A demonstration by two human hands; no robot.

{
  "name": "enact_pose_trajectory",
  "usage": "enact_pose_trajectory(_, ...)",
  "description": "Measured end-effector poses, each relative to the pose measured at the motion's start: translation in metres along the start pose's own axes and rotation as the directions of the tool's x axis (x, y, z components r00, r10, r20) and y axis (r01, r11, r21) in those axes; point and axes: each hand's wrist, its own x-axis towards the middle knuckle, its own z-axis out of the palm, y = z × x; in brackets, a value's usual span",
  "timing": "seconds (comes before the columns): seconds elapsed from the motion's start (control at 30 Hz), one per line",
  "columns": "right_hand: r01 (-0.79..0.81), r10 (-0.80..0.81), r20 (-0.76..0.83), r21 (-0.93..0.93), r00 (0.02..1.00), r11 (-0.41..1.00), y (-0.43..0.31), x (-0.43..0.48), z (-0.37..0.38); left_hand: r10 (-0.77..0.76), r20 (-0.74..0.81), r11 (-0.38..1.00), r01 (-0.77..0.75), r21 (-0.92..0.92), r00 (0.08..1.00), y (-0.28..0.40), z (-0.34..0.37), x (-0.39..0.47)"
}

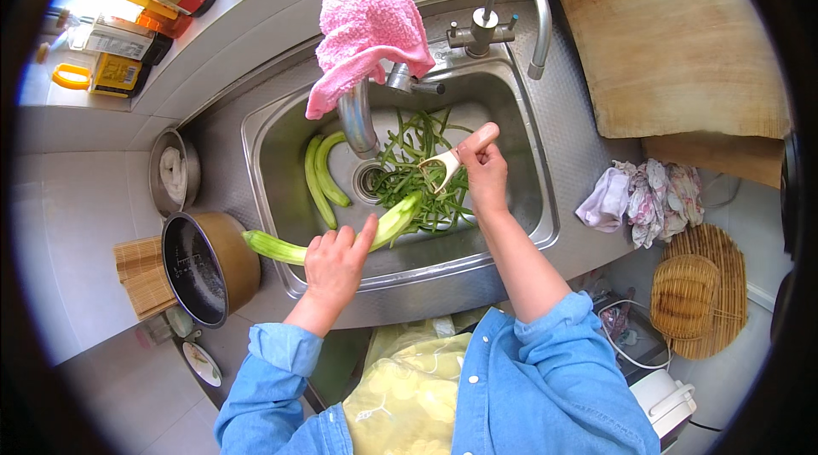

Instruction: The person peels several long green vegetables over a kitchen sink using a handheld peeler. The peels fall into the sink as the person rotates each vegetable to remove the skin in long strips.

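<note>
My left hand (337,258) grips a long pale-green gourd (276,246), partly peeled, held slantwise over the near left rim of the steel sink (396,277). Just beyond the gourd's far end, my right hand (484,175) holds a white Y-shaped vegetable peeler (445,167); its head is apart from the gourd. Green peel strips (415,154) lie heaped in the basin beneath the peeler, beside the drain (369,181). Two more slender gourds (327,169), curved and peeled-looking, rest at the basin's left side.
A pink cloth (370,33) drapes the curved faucet (358,119) above the sink. A second tap (482,33) stands behind. An inner cooking pot (233,263) and a metal bowl (192,167) are left; a wooden board (677,46) and crumpled cloths (658,199) are right.
</note>
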Motion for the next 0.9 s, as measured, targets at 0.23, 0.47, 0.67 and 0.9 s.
enact_pose_trajectory(0.23,0.073,-0.084,0.111,0.101,0.990,0.992,0.006,-0.037,0.025,-0.026,0.032,1.000,0.026,-0.015,0.999,-0.001,-0.001,0.003)
enact_pose_trajectory(0.47,0.009,-0.051,0.126,0.311,0.991,0.950,-0.017,-0.044,0.016,-0.052,0.056,0.996,0.056,-0.064,0.997,-0.003,-0.003,0.002)
enact_pose_trajectory(0.67,0.040,-0.039,0.054,-0.013,0.998,0.999,0.013,-0.008,0.001,-0.020,0.029,0.999,0.021,-0.049,0.999,-0.003,-0.007,0.000)
enact_pose_trajectory(0.9,0.012,-0.064,0.185,0.267,0.981,0.964,-0.013,-0.047,0.017,-0.099,0.104,0.960,0.122,-0.252,0.990,-0.002,-0.012,0.004)
